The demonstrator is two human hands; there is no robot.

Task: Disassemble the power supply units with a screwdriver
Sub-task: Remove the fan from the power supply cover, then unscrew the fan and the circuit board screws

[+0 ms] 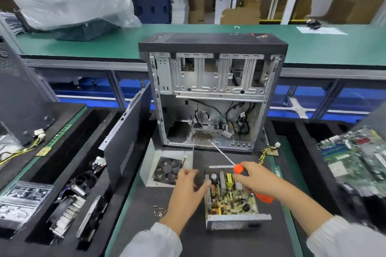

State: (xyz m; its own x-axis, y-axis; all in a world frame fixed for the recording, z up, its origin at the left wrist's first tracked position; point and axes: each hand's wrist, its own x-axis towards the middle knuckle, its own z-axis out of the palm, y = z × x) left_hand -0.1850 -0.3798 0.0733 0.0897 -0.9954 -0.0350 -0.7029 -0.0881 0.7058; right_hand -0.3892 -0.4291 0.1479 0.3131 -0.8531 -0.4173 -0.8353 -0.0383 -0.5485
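While relaxed left hand [186, 192] touches boxy metal power supply [229, 200], right hand [253, 179] grips orange-handled screwdriver [238, 168].

2 bare hands show, the left hand [186, 192] and the right hand [255, 179], with no gloves, rings or watch on either. Each forearm is bare from the wrist back to a sleeve cuff. The left sleeve [154, 240] and the right sleeve [344, 238] are of the same white, lightly textured cloth, loose and puffed, and each gathers into a soft bunched cuff at mid-forearm. The cloth carries no print, stripe or logo. The fingernails are short and unpainted where they can be made out; motion blur softens the left fingertips.
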